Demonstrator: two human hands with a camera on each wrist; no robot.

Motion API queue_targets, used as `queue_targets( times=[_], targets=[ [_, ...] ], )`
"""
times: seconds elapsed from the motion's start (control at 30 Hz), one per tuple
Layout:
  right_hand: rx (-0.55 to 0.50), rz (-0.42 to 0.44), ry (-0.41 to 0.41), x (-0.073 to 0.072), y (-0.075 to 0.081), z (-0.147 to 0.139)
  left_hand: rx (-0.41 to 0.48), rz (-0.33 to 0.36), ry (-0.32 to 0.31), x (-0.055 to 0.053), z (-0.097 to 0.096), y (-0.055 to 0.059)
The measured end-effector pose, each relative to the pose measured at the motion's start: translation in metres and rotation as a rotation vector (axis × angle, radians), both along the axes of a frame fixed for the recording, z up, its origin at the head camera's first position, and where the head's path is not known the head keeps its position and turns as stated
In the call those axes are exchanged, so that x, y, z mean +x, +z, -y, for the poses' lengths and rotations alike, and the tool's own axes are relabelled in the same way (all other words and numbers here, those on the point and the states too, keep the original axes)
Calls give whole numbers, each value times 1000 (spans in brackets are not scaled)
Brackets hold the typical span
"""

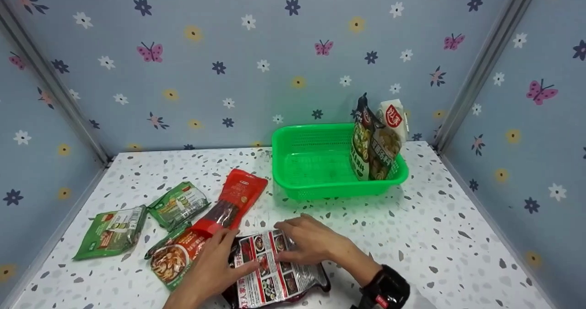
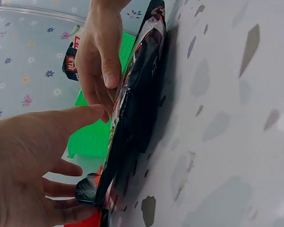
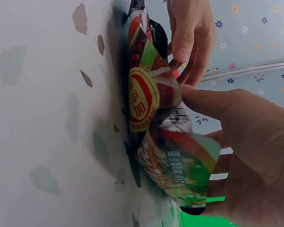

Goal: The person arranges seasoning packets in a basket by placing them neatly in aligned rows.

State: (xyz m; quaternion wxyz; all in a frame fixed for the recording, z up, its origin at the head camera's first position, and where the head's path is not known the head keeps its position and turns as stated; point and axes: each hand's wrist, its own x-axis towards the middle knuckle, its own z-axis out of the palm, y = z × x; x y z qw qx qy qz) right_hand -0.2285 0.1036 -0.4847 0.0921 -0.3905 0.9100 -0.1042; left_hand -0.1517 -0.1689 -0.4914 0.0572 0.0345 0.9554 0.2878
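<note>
A silver-and-black printed food packet (image 1: 270,279) lies on the table, its panel of small food pictures facing up. Along its left edge rests my left hand (image 1: 211,267), fingers fairly straight and thumb over the panel. My right hand (image 1: 316,241) touches the packet's far right side with spread, relaxed fingers. From the right wrist view, a colourful corner of the packet (image 3: 144,101) bulges up beside the thumb. Just left of my left hand are a red packet (image 1: 241,187) with a dark see-through window and an orange-and-green packet (image 1: 170,261), partly covered by it.
A green plastic basket (image 1: 316,192) stands at the back, holding upright a dark food bag (image 1: 385,149), a green-and-black bag (image 1: 360,144) and a white-topped bag (image 1: 393,114). Two green packets (image 1: 112,232) (image 1: 179,204) lie at the left. Patterned walls enclose the table.
</note>
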Motion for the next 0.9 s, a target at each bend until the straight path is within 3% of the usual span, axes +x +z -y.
queue_targets(
  times=[0.13, 0.3, 0.53, 0.73, 0.9],
  targets=[
    [15, -49, 13, 0, -2, 2, 42, 66, 30, -3, 0, -4],
    [14, -75, 7, 2, -2, 2, 93, 37, 52, -4, 0, -7],
    [-9, 1, -48, 2, 4, -2, 179, 46, 130, -7, -1, -8],
    [-78, 71, -64, 0, 13, -8, 315, 54, 168, -7, -4, -7],
    [-99, 77, -48, 0, 21, -14, 501, 51, 163, -4, -9, -9]
  ],
)
